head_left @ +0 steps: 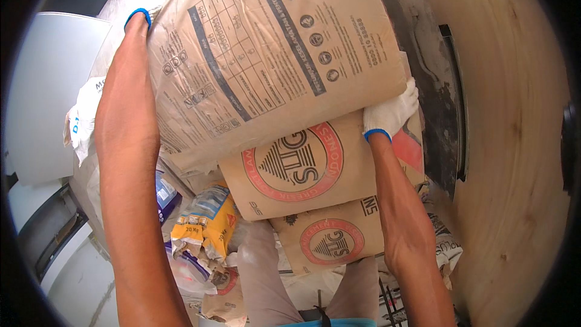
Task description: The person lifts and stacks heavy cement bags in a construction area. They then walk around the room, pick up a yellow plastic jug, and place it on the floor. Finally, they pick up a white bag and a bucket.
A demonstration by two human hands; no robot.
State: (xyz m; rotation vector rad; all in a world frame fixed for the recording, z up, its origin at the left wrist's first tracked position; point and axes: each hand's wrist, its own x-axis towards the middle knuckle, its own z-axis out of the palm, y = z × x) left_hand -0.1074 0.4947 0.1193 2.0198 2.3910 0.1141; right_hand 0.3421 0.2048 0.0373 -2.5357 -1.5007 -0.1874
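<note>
A large brown paper cement bag point(272, 54) lies tilted across the upper middle, its printed side facing up. My left hand point(153, 14), in a white glove with a blue cuff, grips its far left edge; most of the fingers are hidden there. At the bag's near right corner, my right hand point(394, 109), gloved the same way, has its fingers closed round the edge. Directly under this bag is a second cement bag point(296, 163) with a red ring print. A third cement bag point(333, 242) lies lower and nearer to my legs.
Torn yellow and blue bags point(209, 218) lie beside my left leg. A white bag point(83, 121) sits behind my left forearm. To the right stand a dark, stained panel point(433, 85) and a tan wooden surface point(514, 145). Pale panels point(48, 97) are on the left.
</note>
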